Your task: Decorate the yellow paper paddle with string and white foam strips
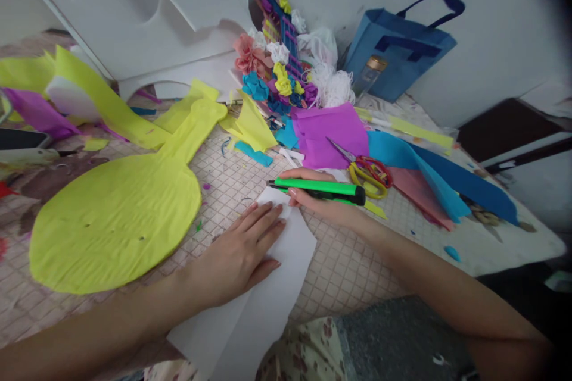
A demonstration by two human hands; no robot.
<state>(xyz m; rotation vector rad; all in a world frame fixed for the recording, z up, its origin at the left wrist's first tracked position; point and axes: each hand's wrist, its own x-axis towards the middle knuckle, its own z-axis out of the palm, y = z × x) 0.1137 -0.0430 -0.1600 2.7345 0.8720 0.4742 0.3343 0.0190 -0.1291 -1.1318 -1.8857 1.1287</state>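
The right hand (325, 205) is closing around a green box cutter (333, 188), its narrow tip pointing left. The left hand (248, 244) is lying flat, holding nothing, fingers stretched out and pressing on a sheet of white paper (286, 262). This sheet is lying under both hands, its top end just below the cutter's tip.

Beyond the grip, to the upper right, a blue fabric bag (397, 74) with dark blue handles is leaning against the wall; its sides are hiding any contents. A clear bottle (370, 76) with a gold cap is standing before it, what it holds being hard to make out. Straight beyond the grip, a crumpled white plastic bag (324, 44) is sitting partly hidden behind white string (333, 88) and crepe-paper flowers (252, 59).

Just right of the grip, scissors (370, 176) are lying partly over purple paper (328, 128). Left of the grip, a yellow lute-shaped cutout (120, 220) is lying flat. At the far left, the view's edge is cutting off a dark, flat object (22, 139). The lower end of the white sheet is running out of view, and whether the cutter is touching it cannot be told.
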